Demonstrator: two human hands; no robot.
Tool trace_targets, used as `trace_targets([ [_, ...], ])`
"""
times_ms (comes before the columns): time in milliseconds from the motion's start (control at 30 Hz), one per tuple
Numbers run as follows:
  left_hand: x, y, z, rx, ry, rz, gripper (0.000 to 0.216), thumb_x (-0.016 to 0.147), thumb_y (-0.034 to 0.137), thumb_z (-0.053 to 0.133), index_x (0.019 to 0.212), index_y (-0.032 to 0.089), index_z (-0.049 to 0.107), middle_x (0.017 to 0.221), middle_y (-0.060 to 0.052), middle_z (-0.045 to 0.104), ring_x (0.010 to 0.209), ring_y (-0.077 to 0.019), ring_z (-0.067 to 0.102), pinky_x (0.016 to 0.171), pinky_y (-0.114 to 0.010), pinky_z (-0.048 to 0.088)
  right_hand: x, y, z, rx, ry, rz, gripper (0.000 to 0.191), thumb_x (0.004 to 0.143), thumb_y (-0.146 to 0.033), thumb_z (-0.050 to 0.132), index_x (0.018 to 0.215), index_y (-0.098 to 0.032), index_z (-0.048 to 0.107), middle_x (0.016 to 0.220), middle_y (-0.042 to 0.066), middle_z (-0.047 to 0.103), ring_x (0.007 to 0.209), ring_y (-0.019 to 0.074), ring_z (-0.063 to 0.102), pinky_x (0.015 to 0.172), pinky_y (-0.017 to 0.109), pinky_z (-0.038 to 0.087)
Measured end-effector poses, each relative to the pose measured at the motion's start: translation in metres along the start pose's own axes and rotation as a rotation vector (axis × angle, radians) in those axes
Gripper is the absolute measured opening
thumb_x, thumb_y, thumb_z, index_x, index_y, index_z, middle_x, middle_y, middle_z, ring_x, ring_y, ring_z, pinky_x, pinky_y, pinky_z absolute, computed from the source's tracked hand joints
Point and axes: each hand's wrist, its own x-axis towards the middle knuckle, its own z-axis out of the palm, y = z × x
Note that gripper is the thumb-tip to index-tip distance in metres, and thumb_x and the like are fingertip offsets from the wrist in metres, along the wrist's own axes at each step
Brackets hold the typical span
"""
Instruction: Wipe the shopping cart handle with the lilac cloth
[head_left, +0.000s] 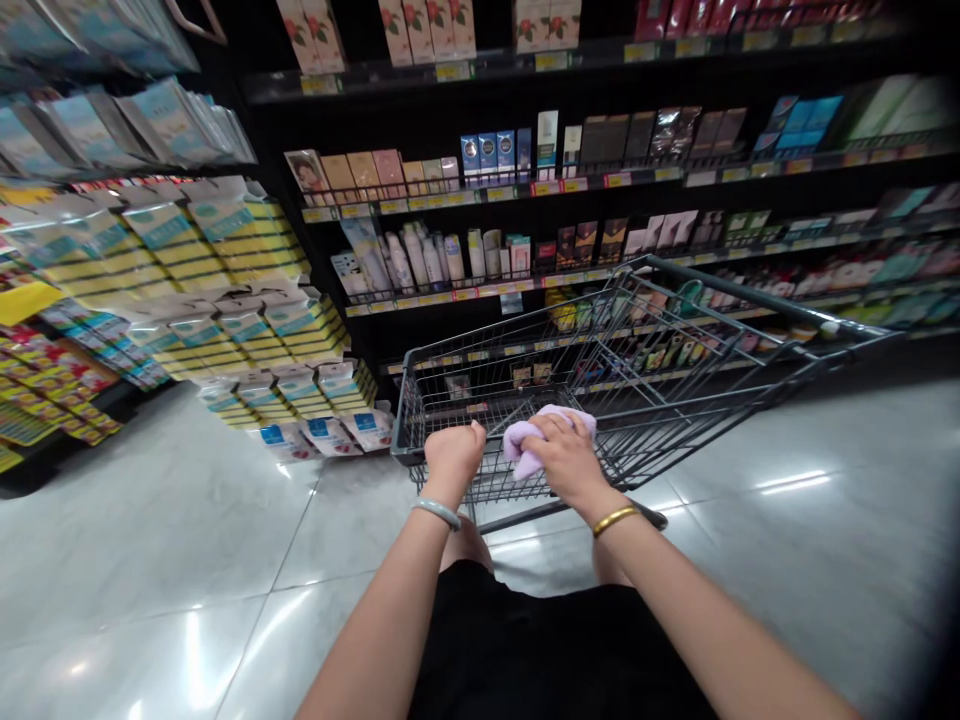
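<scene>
A dark wire shopping cart (pixel 675 400) stands right in front of me, its narrow end to the left and its handle at the upper right. My left hand (pixel 454 458) is closed in a fist over the near top rim, close to the narrow end; the fingers curl out of sight round the rim. In my right hand (pixel 566 455) is a bunched light purple cloth (pixel 529 445), pressed against the near side of the cart along the rim. The fingers are bent over the cloth. Part of the rim is hidden under both hands.
Black store shelves (pixel 420 205) with boxes and bottles run behind the cart. At the left hang yellow sponge packs (pixel 247 240), stacked down to white-and-blue packs (pixel 330 435) near the floor. A shiny grey tiled floor (pixel 187 540) lies around the cart.
</scene>
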Motion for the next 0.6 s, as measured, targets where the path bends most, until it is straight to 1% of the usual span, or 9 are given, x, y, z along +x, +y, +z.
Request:
trace_targets([
  [67, 0.000, -0.001, -0.001, 0.013, -0.013, 0.014, 0.061, 0.098, 0.031, 0.019, 0.091, 0.009, 0.076, 0.084, -0.017, 0.073, 0.084, -0.0264, 0.070, 0.072, -0.035, 0.048, 0.006, -0.008, 0.003, 0.027, -0.024, -0.037, 0.015, 0.092, -0.031, 0.057, 0.103, -0.031, 0.068, 0.131, 0.004, 0.059, 0.122, 0.0251, 0.047, 0.110, 0.046, 0.019],
  [133, 0.001, -0.002, -0.003, 0.029, -0.020, 0.017, 0.062, 0.098, 0.032, 0.018, 0.089, 0.010, 0.076, 0.083, -0.017, 0.073, 0.084, -0.0260, 0.070, 0.071, -0.034, 0.048, 0.009, -0.005, 0.001, 0.055, -0.052, -0.083, 0.014, 0.092, -0.032, 0.058, 0.101, -0.031, 0.068, 0.133, 0.003, 0.059, 0.121, 0.0244, 0.047, 0.109, 0.045, 0.020],
  [233, 0.000, -0.006, -0.003, 0.051, -0.027, 0.016, 0.065, 0.098, 0.032, 0.016, 0.086, 0.009, 0.076, 0.081, -0.018, 0.072, 0.083, -0.0262, 0.070, 0.070, -0.034, 0.048, 0.002, 0.015, -0.010, 0.078, -0.065, -0.089, 0.013, 0.091, -0.028, 0.059, 0.099, -0.032, 0.069, 0.132, 0.001, 0.059, 0.121, 0.0226, 0.048, 0.109, 0.043, 0.021],
  [300, -0.001, -0.009, -0.003, 0.061, -0.033, 0.028, 0.064, 0.098, 0.030, 0.017, 0.087, 0.009, 0.075, 0.080, -0.019, 0.072, 0.083, -0.0271, 0.070, 0.070, -0.035, 0.048, -0.006, 0.030, -0.018, 0.076, -0.047, -0.045, 0.016, 0.091, -0.024, 0.059, 0.100, -0.032, 0.069, 0.131, 0.001, 0.060, 0.123, 0.0225, 0.047, 0.109, 0.042, 0.020],
  [367, -0.002, -0.011, -0.005, 0.068, -0.041, 0.060, 0.058, 0.098, 0.027, 0.020, 0.092, 0.009, 0.075, 0.080, -0.019, 0.071, 0.083, -0.0278, 0.069, 0.070, -0.036, 0.047, -0.012, 0.037, -0.022, 0.074, -0.030, 0.000, 0.018, 0.090, -0.022, 0.058, 0.099, -0.031, 0.070, 0.131, 0.002, 0.060, 0.124, 0.0230, 0.046, 0.109, 0.043, 0.019],
  [467, -0.001, -0.009, -0.011, 0.072, -0.041, 0.131, 0.050, 0.097, 0.023, 0.024, 0.100, 0.010, 0.073, 0.082, -0.019, 0.072, 0.084, -0.0286, 0.069, 0.073, -0.039, 0.046, -0.009, 0.030, -0.018, 0.103, -0.036, 0.047, 0.018, 0.090, -0.021, 0.058, 0.096, -0.031, 0.071, 0.129, 0.002, 0.061, 0.123, 0.0229, 0.046, 0.109, 0.044, 0.018],
  [533, 0.002, 0.001, -0.017, 0.068, -0.024, 0.179, 0.050, 0.099, 0.025, 0.023, 0.099, 0.011, 0.072, 0.084, -0.018, 0.072, 0.085, -0.0289, 0.069, 0.077, -0.042, 0.045, -0.001, 0.017, -0.011, 0.135, -0.060, 0.049, 0.017, 0.091, -0.022, 0.058, 0.095, -0.032, 0.070, 0.129, 0.001, 0.061, 0.120, 0.0221, 0.047, 0.107, 0.045, 0.019],
  [600, 0.006, 0.015, -0.021, 0.056, -0.001, 0.211, 0.055, 0.101, 0.029, 0.019, 0.098, 0.013, 0.071, 0.088, -0.017, 0.072, 0.088, -0.0281, 0.068, 0.080, -0.042, 0.045, 0.009, 0.005, -0.005, 0.147, -0.078, 0.042, 0.016, 0.092, -0.022, 0.056, 0.096, -0.031, 0.070, 0.130, 0.001, 0.061, 0.120, 0.0221, 0.047, 0.106, 0.045, 0.020],
])
